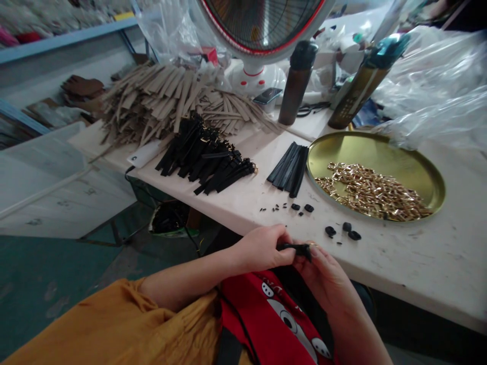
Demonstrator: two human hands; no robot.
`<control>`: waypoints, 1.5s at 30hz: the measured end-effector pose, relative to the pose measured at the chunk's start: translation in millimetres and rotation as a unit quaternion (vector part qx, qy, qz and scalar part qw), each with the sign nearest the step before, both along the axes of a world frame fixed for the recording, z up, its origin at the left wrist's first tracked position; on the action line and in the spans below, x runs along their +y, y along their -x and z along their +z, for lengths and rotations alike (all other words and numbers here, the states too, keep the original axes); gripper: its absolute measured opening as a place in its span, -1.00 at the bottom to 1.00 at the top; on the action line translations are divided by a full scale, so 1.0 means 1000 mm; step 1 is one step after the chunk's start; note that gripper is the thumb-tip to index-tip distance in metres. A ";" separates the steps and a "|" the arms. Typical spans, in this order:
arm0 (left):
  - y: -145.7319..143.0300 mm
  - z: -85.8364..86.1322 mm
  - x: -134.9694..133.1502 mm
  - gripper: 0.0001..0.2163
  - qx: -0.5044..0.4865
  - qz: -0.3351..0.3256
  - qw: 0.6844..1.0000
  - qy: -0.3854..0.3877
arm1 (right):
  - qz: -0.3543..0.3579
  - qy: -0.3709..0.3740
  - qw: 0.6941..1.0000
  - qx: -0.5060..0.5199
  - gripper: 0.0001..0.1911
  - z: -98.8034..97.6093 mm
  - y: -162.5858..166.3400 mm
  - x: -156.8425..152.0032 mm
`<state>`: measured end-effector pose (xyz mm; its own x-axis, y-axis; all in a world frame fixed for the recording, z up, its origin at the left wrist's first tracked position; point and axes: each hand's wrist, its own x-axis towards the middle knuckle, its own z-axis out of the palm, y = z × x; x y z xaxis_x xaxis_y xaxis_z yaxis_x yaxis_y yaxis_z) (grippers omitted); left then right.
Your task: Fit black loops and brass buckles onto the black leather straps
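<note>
At the table's front edge, both of my hands are closed on one black strap (pixel 294 247). My left hand (pixel 266 247) pinches its left part between thumb and fingers. My right hand (pixel 321 266) grips the other end, where a small gold-coloured glint shows; fingers hide most of that piece. Just beyond lie flat black strips (pixel 289 167) in a small stack. To their right, a round gold tray (pixel 411 162) carries a heap of small gold metal fittings (pixel 375 190). Black straps with gold fittings (pixel 213 154) are piled to the left.
Small black rolled pieces (pixel 347 228) and scraps lie near the table's front. Behind stand a bundle of beige strips (pixel 152 99), a fan (pixel 254 76), a dark bottle (pixel 299 83) and a second bottle (pixel 357 88). Clear plastic bags (pixel 437 86) spread at the right. A white phone-like device (pixel 144 153) lies left.
</note>
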<state>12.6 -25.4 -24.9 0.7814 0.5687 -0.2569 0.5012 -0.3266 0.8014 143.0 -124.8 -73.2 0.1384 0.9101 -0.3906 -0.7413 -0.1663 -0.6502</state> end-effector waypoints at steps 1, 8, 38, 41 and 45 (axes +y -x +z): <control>0.001 0.001 -0.001 -0.83 0.008 0.002 1.000 -0.004 | -0.002 0.000 1.000 -0.002 -0.86 0.001 0.001 -0.001; 0.004 -0.003 0.002 -0.77 0.008 -0.035 0.996 0.079 | -0.023 0.034 0.999 -0.026 -0.78 -0.001 0.003 -0.010; 0.003 -0.021 -0.006 -0.70 -0.118 0.066 0.858 0.495 | -0.050 0.086 0.993 0.061 -0.82 0.004 0.004 -0.015; 0.001 -0.022 -0.012 -0.75 -0.115 0.081 0.871 0.471 | -0.042 0.073 0.996 0.039 -0.83 0.006 0.006 -0.015; 0.001 -0.018 -0.014 -0.74 -0.106 0.097 0.859 0.491 | -0.038 0.064 0.997 -0.009 -0.83 0.005 0.005 -0.019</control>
<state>11.4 -39.8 -42.8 0.7848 0.2842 -0.5507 0.2776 0.6334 0.7224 138.0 -143.9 -67.9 0.2140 0.8398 -0.4989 -0.7433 -0.1914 -0.6410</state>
